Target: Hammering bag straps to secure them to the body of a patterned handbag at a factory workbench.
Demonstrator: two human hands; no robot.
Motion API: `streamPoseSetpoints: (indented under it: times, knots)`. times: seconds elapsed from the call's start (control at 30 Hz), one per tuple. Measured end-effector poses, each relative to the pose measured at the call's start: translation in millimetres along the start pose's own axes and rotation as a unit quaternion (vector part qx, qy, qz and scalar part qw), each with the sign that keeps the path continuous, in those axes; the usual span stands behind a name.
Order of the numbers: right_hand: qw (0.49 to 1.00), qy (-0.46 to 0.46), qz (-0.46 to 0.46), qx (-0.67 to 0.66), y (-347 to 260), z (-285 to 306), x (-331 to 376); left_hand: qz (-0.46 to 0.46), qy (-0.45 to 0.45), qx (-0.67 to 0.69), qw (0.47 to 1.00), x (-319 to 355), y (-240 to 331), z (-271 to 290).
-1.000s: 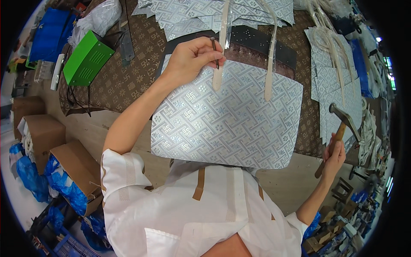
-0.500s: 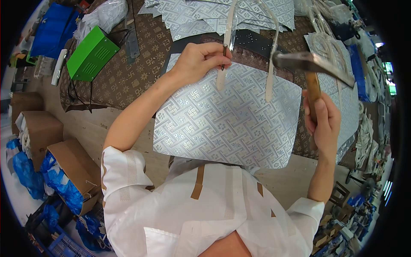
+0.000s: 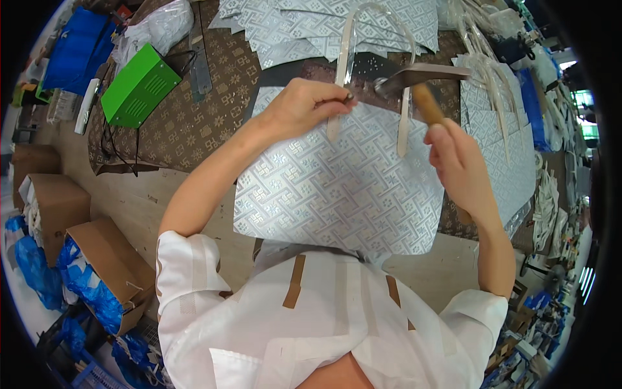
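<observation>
My left hand (image 3: 304, 110) is closed in a pinch at the far edge of a silver patterned sheet (image 3: 337, 188). Between thumb and forefinger is a slim dark metal punch (image 3: 350, 97), mostly hidden by the fingers. A cream strap (image 3: 345, 52) loops away from the sheet, one end beside the pinch and the other end farther right. My right hand (image 3: 459, 165) grips the wooden handle of a hammer (image 3: 424, 74). Its metal head is raised, a little right of my left fingertips and apart from them. Small shiny bits (image 3: 371, 63) lie scattered on a dark mat beyond.
More patterned sheets (image 3: 311, 26) are stacked at the table's far side. A bundle of cream straps (image 3: 495, 97) lies on other sheets at right. A green metal box (image 3: 139, 84) with cables stands at left. Cardboard boxes (image 3: 110, 259) with blue plastic sit on the floor.
My right hand has swung the hammer left, toward my left hand. The punch, upright before, now shows only a small end. My left hand has barely shifted.
</observation>
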State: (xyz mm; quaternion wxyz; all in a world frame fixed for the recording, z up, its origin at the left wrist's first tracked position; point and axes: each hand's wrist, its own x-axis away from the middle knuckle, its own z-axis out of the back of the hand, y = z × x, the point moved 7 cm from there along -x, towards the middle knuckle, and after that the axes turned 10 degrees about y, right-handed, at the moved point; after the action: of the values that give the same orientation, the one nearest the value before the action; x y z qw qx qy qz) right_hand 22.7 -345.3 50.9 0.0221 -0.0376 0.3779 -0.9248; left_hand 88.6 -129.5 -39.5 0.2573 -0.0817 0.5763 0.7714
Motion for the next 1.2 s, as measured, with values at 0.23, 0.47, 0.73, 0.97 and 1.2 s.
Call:
streamPoseSetpoints:
  times: [0.23, 0.47, 0.73, 0.97, 1.2]
  knots:
    - [0.991, -0.016, -0.069, -0.112, 11, 18, 39, 0.144, 0.106, 0.136, 0.975, 5, -4, 14]
    - [0.990, -0.016, -0.060, -0.125, 13, 20, 41, 0.145, 0.014, 0.145, 0.979, 22, -3, -4]
    - [0.991, -0.017, -0.055, -0.125, 7, 20, 40, 0.157, 0.011, 0.185, 0.970, 21, -6, -5]
    - [0.994, -0.020, -0.016, -0.108, -19, 25, 31, 0.165, 0.009, 0.184, 0.969, 24, -6, -3]
    - [0.978, 0.124, 0.006, -0.169, -67, 76, 35, 0.115, -0.001, 0.157, 0.981, 18, 1, -11]
